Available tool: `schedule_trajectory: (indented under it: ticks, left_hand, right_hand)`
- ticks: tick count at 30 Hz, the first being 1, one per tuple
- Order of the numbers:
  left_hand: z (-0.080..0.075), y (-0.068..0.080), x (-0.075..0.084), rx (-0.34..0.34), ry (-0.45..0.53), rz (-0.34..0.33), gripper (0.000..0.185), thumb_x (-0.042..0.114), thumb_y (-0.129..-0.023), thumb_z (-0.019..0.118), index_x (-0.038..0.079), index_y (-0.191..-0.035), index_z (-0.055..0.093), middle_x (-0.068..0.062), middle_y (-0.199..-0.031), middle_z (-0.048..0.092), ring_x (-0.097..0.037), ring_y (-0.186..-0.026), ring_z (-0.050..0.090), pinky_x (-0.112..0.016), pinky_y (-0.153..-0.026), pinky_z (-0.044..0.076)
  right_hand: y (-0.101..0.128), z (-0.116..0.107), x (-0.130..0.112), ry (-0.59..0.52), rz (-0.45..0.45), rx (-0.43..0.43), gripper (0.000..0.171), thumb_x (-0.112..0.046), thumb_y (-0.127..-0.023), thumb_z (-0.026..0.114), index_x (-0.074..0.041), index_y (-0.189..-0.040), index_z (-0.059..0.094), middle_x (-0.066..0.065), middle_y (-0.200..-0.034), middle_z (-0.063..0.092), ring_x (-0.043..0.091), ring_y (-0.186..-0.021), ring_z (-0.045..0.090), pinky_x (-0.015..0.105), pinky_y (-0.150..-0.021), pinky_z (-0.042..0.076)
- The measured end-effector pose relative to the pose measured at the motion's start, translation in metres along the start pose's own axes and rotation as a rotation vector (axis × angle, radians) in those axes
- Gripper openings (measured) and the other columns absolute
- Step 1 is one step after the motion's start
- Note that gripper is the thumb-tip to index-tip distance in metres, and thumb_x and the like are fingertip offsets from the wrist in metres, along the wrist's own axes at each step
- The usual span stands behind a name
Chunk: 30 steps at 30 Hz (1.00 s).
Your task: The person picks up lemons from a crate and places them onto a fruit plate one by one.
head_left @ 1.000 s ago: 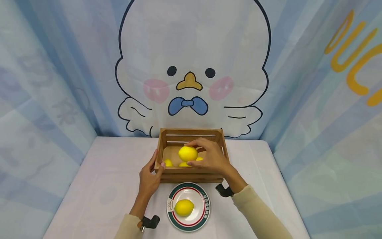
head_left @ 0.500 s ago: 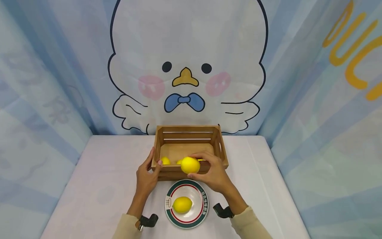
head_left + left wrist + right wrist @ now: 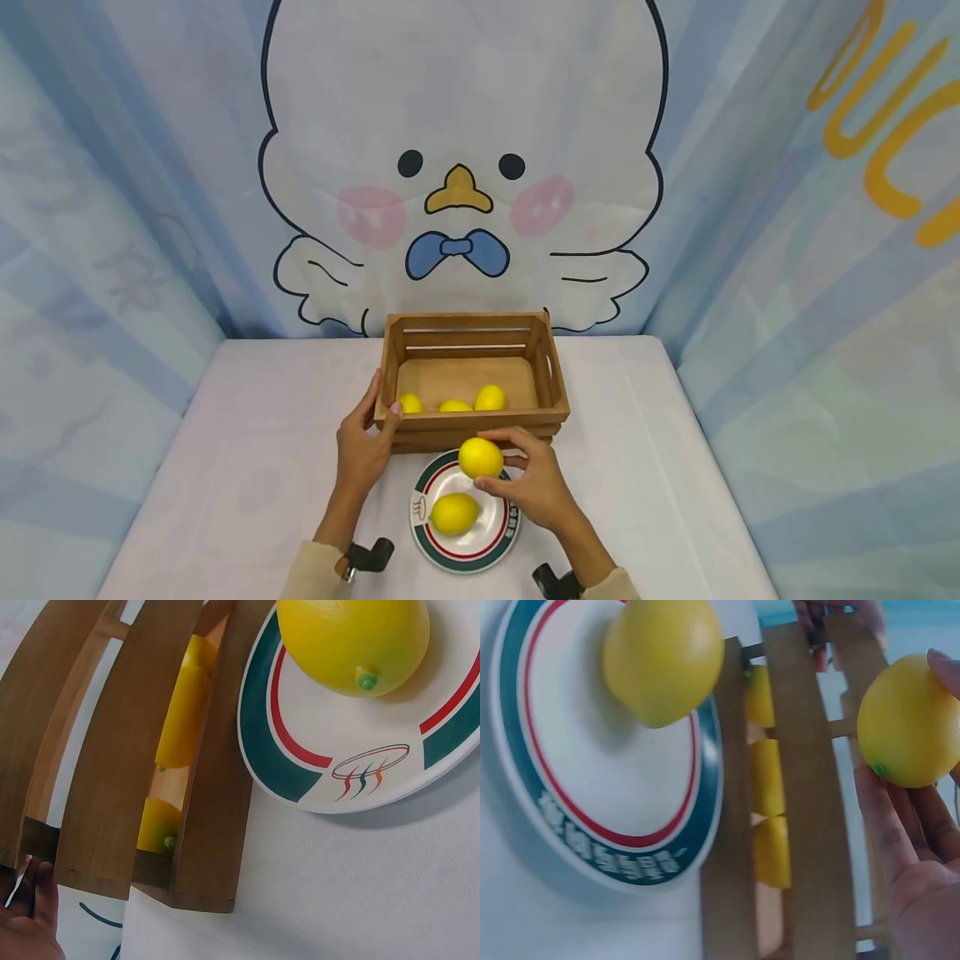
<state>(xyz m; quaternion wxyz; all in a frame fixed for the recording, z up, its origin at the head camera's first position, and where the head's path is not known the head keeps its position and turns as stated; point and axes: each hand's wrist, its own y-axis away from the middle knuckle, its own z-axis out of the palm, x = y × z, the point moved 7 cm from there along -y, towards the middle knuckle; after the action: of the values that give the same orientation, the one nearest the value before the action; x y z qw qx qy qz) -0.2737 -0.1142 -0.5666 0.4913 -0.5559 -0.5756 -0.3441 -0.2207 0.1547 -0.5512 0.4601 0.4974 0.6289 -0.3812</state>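
Note:
My right hand (image 3: 536,483) pinches a yellow lemon (image 3: 480,458) between thumb and fingertips, above the far right part of a round plate. On the white plate (image 3: 431,546), with its green and red bands, lies another lemon (image 3: 454,514). My left hand (image 3: 362,454) grips the left end of a wooden crate (image 3: 480,422), thumb over the front rim and fingers along the outer side. Inside the crate, near its front wall, three lemons show: left (image 3: 410,403), middle (image 3: 454,407) and right (image 3: 490,397). The left wrist view shows green tips on lemons through the slats.
A white-covered table (image 3: 637,467) carries everything, with the plate just in front of the crate. Behind the crate hangs a curtain (image 3: 457,100) with a cartoon bird, and patterned blue cloth walls stand at both sides. Each wrist wears a small black camera (image 3: 371,555).
My right hand has brought the lemon out of the crate, over its front rim and toward me, to above the plate. The left hand keeps its grip on the crate; the head view has shifted slightly.

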Motion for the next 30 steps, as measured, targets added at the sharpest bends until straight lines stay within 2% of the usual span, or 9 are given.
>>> schedule_trajectory:
  ticks: [8, 11, 16, 19, 30]
  left_hand:
    - [-0.001, -0.002, 0.001, 0.007, 0.018, 0.023, 0.066, 0.033, -0.107, 0.066, 0.019, -0.165, 0.039, 0.006, -0.17, 0.04, -0.029, -0.155, 0.045, -0.053, -0.124, 0.043]
    - [-0.001, -0.002, 0.001, 0.008, 0.023, 0.023, 0.066, 0.033, -0.107, 0.066, 0.021, -0.165, 0.039, 0.006, -0.17, 0.04, -0.03, -0.155, 0.045, -0.054, -0.124, 0.043]
    - [0.0, -0.001, 0.001, 0.011, 0.013, 0.017, 0.065, 0.034, -0.107, 0.065, 0.024, -0.165, 0.038, 0.005, -0.17, 0.039, -0.03, -0.155, 0.045, -0.054, -0.124, 0.043]
    - [0.0, -0.001, 0.001, 0.01, 0.01, 0.019, 0.066, 0.033, -0.107, 0.065, 0.02, -0.166, 0.038, 0.004, -0.171, 0.039, -0.031, -0.155, 0.045, -0.056, -0.124, 0.042]
    - [0.0, 0.0, -0.001, 0.007, 0.013, 0.007, 0.065, 0.029, -0.107, 0.067, 0.022, -0.165, 0.039, 0.004, -0.171, 0.039, -0.028, -0.155, 0.045, -0.052, -0.125, 0.043]
  right_hand:
    - [0.004, 0.004, 0.027, 0.0, 0.073, 0.062, 0.058, -0.016, -0.079, 0.095, -0.025, -0.132, 0.072, -0.001, -0.134, 0.069, 0.023, -0.121, 0.062, 0.027, -0.1, 0.062]
    - [0.004, 0.004, 0.035, 0.024, 0.095, 0.082, 0.059, -0.016, -0.079, 0.095, -0.026, -0.132, 0.071, -0.003, -0.135, 0.069, 0.022, -0.121, 0.062, 0.029, -0.101, 0.061]
    - [0.006, 0.005, 0.048, 0.084, 0.131, 0.098, 0.058, -0.019, -0.081, 0.094, -0.024, -0.133, 0.071, -0.002, -0.137, 0.068, 0.022, -0.121, 0.063, 0.037, -0.103, 0.062]
    - [0.007, 0.007, 0.056, 0.11, 0.148, 0.106, 0.057, -0.021, -0.082, 0.094, -0.023, -0.133, 0.071, -0.001, -0.137, 0.068, 0.022, -0.12, 0.064, 0.041, -0.102, 0.062]
    - [0.009, 0.013, 0.073, 0.172, 0.15, 0.132, 0.055, -0.022, -0.08, 0.096, -0.022, -0.129, 0.073, -0.001, -0.129, 0.071, 0.019, -0.113, 0.067, 0.022, -0.09, 0.06]
